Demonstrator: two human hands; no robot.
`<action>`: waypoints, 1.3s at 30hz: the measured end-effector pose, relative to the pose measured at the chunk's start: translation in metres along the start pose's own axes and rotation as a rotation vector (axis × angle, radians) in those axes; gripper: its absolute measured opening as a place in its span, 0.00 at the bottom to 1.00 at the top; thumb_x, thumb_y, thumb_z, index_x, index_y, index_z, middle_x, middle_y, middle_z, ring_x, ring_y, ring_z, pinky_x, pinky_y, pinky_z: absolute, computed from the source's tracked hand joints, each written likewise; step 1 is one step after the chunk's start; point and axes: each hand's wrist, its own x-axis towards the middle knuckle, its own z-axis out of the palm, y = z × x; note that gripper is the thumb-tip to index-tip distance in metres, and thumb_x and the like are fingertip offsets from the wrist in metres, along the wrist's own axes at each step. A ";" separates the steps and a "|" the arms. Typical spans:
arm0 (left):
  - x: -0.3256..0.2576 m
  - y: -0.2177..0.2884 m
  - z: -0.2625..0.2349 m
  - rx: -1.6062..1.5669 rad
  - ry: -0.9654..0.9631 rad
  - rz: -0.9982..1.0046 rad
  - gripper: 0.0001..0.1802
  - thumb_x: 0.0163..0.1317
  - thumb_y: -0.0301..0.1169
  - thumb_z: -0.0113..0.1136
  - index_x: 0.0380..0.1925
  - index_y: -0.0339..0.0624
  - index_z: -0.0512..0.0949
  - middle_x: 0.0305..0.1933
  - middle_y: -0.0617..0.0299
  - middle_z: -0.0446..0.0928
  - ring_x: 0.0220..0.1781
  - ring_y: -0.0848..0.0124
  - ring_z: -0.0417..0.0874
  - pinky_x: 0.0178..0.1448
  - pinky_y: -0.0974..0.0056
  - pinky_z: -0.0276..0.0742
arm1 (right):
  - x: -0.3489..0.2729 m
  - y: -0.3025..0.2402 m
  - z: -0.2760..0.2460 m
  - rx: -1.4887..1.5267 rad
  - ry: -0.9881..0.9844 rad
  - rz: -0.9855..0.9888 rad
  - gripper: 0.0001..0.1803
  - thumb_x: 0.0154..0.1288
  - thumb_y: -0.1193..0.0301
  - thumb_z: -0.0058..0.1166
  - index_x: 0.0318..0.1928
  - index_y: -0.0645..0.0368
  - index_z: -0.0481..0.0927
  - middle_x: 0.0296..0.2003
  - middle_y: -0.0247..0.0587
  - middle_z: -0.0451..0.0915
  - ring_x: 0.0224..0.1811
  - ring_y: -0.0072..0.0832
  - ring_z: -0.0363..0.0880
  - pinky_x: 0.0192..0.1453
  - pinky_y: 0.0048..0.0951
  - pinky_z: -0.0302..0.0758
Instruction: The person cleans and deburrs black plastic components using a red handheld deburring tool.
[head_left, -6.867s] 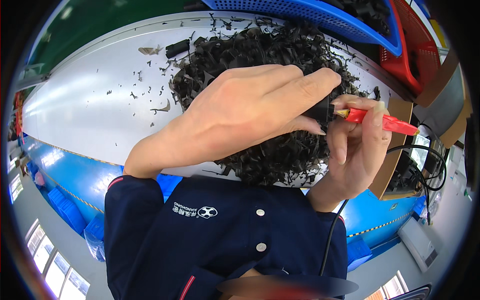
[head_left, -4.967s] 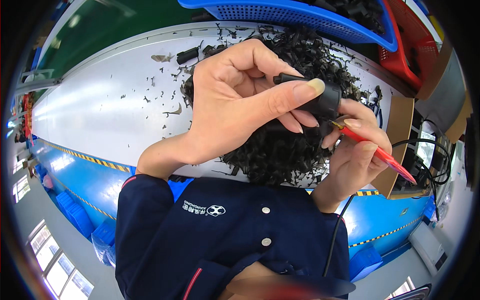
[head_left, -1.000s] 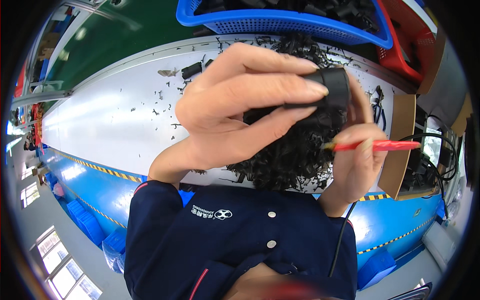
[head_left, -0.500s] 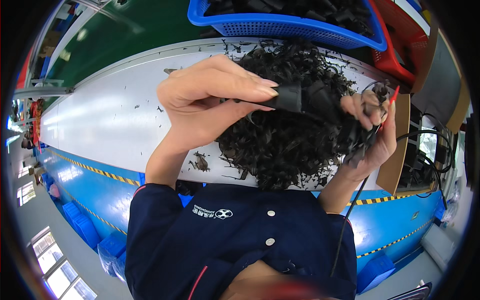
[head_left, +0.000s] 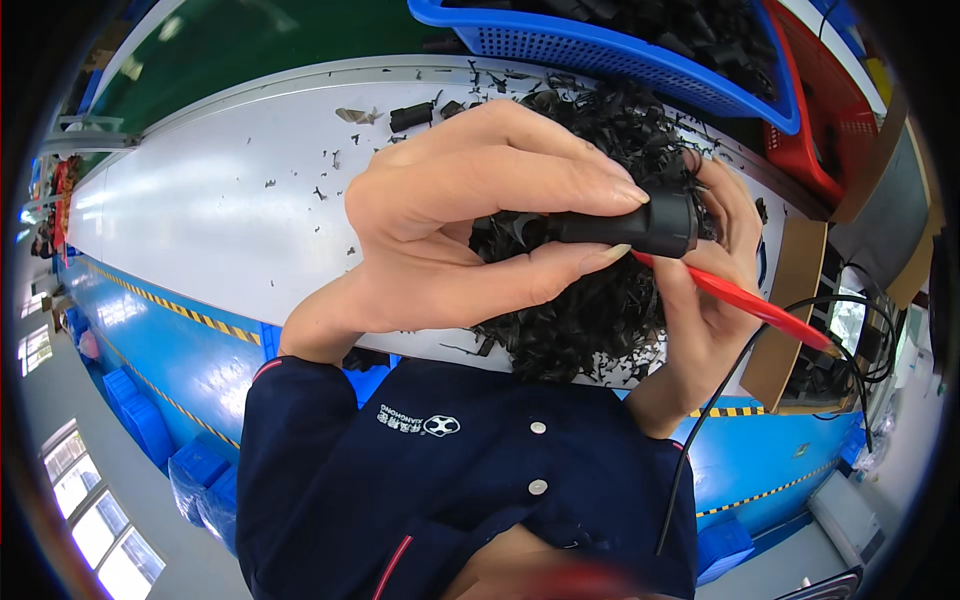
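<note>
A heap of offcuts (head_left: 600, 300) is piled on the table (head_left: 220, 200). Behind the heap a mesh basket (head_left: 600, 50) is set, with a second crate (head_left: 815, 130) to its right — a cardboard box (head_left: 790, 300) is placed right of the heap.

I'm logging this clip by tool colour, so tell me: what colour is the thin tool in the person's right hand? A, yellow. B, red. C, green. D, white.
B: the right hand holds a thin red tool whose tip meets the black plastic part pinched in the left hand, above the pile of black scraps on the white table.
</note>
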 end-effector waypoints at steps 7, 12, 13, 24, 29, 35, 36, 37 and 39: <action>0.001 -0.006 0.006 0.036 -0.031 -0.002 0.18 0.37 0.14 0.61 0.34 0.31 0.76 0.36 0.44 0.74 0.37 0.63 0.78 0.38 0.68 0.74 | -0.003 0.000 0.000 0.335 0.287 0.049 0.15 0.53 0.62 0.50 0.27 0.62 0.79 0.35 0.48 0.67 0.36 0.30 0.64 0.42 0.27 0.60; -0.002 -0.010 0.007 0.022 -0.031 -0.015 0.19 0.37 0.14 0.61 0.35 0.31 0.76 0.36 0.45 0.74 0.37 0.63 0.78 0.38 0.68 0.74 | -0.005 0.001 -0.001 0.290 0.366 0.036 0.16 0.52 0.60 0.51 0.27 0.62 0.80 0.28 0.40 0.64 0.30 0.25 0.59 0.31 0.22 0.55; -0.001 -0.010 0.009 0.025 -0.045 -0.018 0.19 0.37 0.14 0.61 0.35 0.31 0.76 0.36 0.45 0.74 0.37 0.63 0.78 0.39 0.68 0.74 | -0.005 0.001 -0.004 0.288 0.371 0.041 0.16 0.52 0.60 0.51 0.27 0.62 0.80 0.28 0.40 0.64 0.30 0.25 0.59 0.31 0.22 0.55; -0.008 -0.011 0.020 0.058 -0.020 -0.035 0.19 0.37 0.13 0.63 0.35 0.32 0.76 0.37 0.45 0.74 0.38 0.63 0.78 0.39 0.69 0.74 | -0.017 -0.005 0.006 0.850 0.173 0.215 0.20 0.65 0.61 0.39 0.33 0.67 0.74 0.35 0.62 0.74 0.11 0.18 0.64 0.14 0.15 0.59; -0.009 -0.014 0.022 0.152 -0.028 0.018 0.20 0.35 0.14 0.65 0.34 0.32 0.76 0.36 0.45 0.75 0.36 0.64 0.78 0.36 0.70 0.74 | -0.019 -0.006 0.010 0.885 0.243 0.270 0.19 0.65 0.61 0.40 0.34 0.69 0.73 0.34 0.60 0.75 0.09 0.17 0.62 0.11 0.14 0.55; -0.009 -0.016 0.023 0.195 -0.045 0.059 0.20 0.35 0.14 0.66 0.34 0.32 0.76 0.35 0.45 0.75 0.34 0.64 0.79 0.34 0.71 0.75 | -0.018 -0.004 0.011 0.819 0.286 0.298 0.18 0.64 0.63 0.41 0.33 0.70 0.73 0.32 0.58 0.76 0.09 0.17 0.61 0.10 0.14 0.53; -0.009 -0.017 0.023 0.194 -0.040 0.057 0.20 0.35 0.14 0.66 0.34 0.32 0.76 0.35 0.45 0.75 0.34 0.65 0.79 0.34 0.72 0.74 | -0.018 -0.005 0.010 0.814 0.293 0.304 0.18 0.64 0.63 0.41 0.33 0.70 0.73 0.32 0.57 0.76 0.09 0.16 0.61 0.10 0.14 0.53; -0.009 -0.017 0.024 0.192 -0.036 0.057 0.20 0.35 0.14 0.66 0.34 0.32 0.76 0.35 0.45 0.75 0.34 0.65 0.79 0.33 0.72 0.74 | -0.018 -0.004 0.010 0.814 0.294 0.305 0.18 0.64 0.63 0.41 0.33 0.70 0.73 0.32 0.57 0.76 0.09 0.16 0.61 0.10 0.14 0.53; -0.008 -0.017 0.025 0.195 -0.033 0.048 0.20 0.34 0.14 0.66 0.33 0.31 0.76 0.34 0.45 0.75 0.34 0.65 0.79 0.34 0.71 0.75 | -0.018 -0.005 0.010 0.811 0.313 0.300 0.16 0.63 0.66 0.43 0.33 0.70 0.73 0.32 0.57 0.76 0.09 0.17 0.61 0.10 0.14 0.53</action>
